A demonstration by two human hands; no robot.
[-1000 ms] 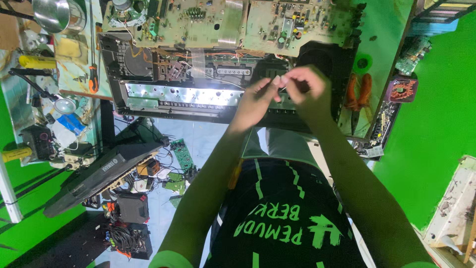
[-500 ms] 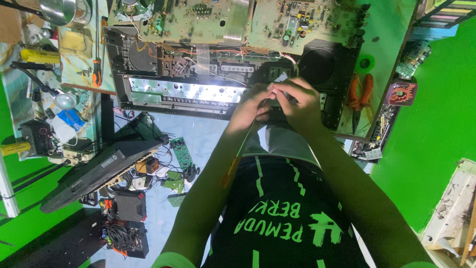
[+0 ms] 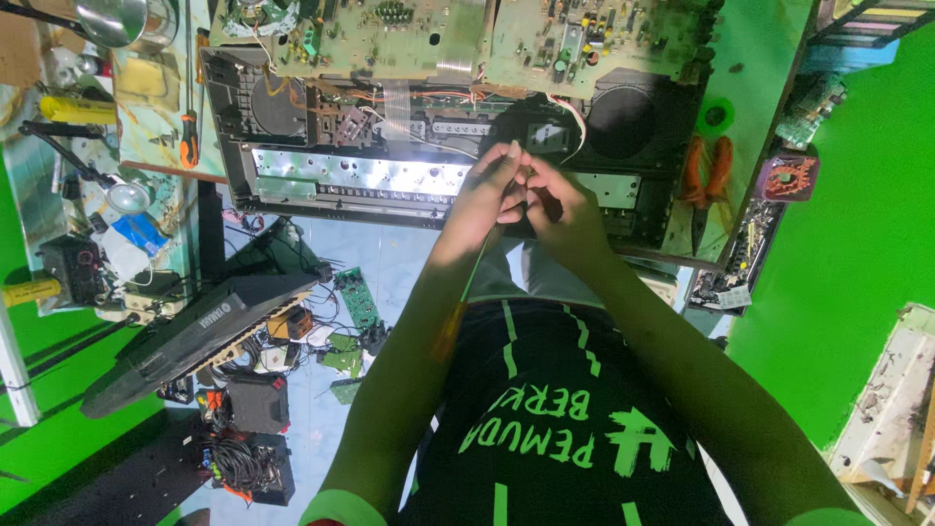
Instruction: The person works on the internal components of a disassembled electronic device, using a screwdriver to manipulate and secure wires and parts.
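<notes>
Small dark part: pinched between my fingertips, just above the opened device's near edge, too small to identify.
Left hand (image 3: 484,195): fingers narrowed onto the part, steadying it.
Right hand (image 3: 563,209): fingers closed on its other end (both hands meet, touching).
Opened chassis (image 3: 292,170): one, lid off so the insides are reachable.
Circuit boards (image 3: 390,39): two, folded back above it.
Orange-handled pliers (image 3: 706,175): one pair, beside the chassis.

Green circuit boards (image 3: 458,39), orange-handled pliers (image 3: 703,175)
</notes>
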